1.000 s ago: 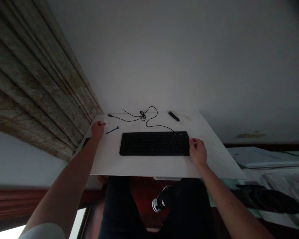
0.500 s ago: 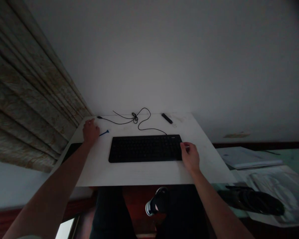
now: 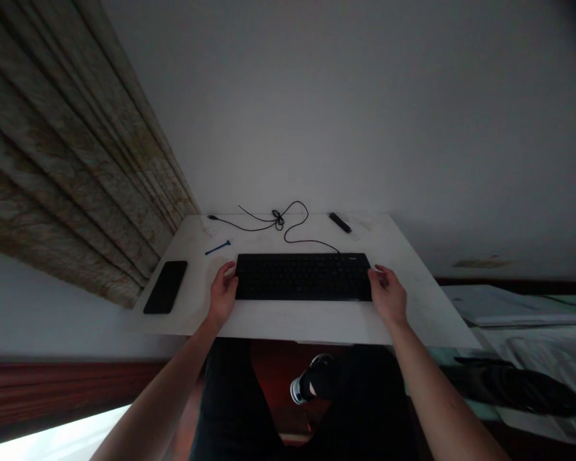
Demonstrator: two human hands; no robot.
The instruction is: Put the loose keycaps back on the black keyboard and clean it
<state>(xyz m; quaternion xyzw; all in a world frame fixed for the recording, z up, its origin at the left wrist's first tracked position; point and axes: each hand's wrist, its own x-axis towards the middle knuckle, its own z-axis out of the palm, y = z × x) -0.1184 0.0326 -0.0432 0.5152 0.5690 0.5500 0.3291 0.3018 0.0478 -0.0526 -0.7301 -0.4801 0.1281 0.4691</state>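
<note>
A black keyboard [image 3: 303, 276] lies across the middle of a white table [image 3: 288, 317]. My left hand [image 3: 223, 292] grips its left end with curled fingers. At the opposite end, my right hand [image 3: 388, 294] holds the keyboard's right edge, fingers bent against it. The keyboard's black cable [image 3: 278, 224] loops in a tangle toward the table's back edge.
A black phone [image 3: 166, 286] lies face down at the table's left edge. A small blue stick [image 3: 217, 247] rests left of the keyboard, and a short black bar [image 3: 340, 222] at the back right. Curtains [image 3: 72, 166] hang at left. Papers [image 3: 513, 307] and a dark shoe [image 3: 518, 387] lie at right.
My left hand has come back from the far left corner of the table to the keyboard's left end. The right hand stays at the right end.
</note>
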